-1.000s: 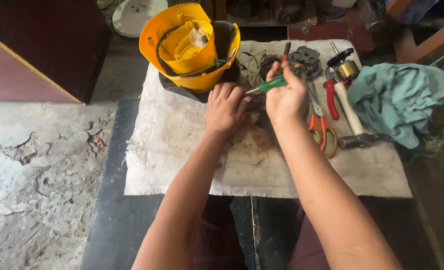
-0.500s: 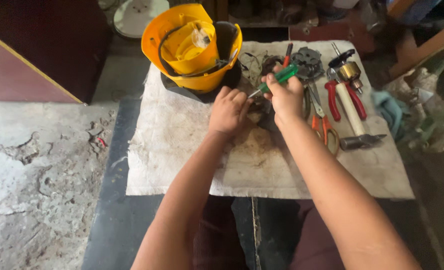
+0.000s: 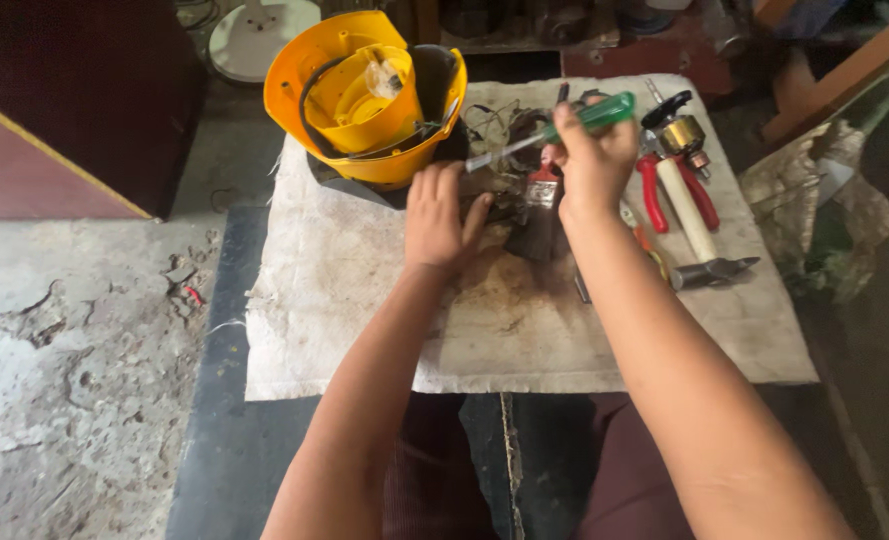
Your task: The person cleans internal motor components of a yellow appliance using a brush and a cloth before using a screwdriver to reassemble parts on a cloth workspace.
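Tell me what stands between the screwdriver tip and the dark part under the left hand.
Nothing visible does. The right hand holds the green screwdriver, its tip pointing down-left just above the left hand, which rests on the dark part. The yellow housing sits behind.

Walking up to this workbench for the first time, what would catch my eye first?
Probably the bright yellow housing at the back left of the stained white cloth. Next, the right hand gripping a green-handled screwdriver, tip pointing left, while the left hand presses on a dark greasy part. Red-handled pliers and a hammer lie at right.
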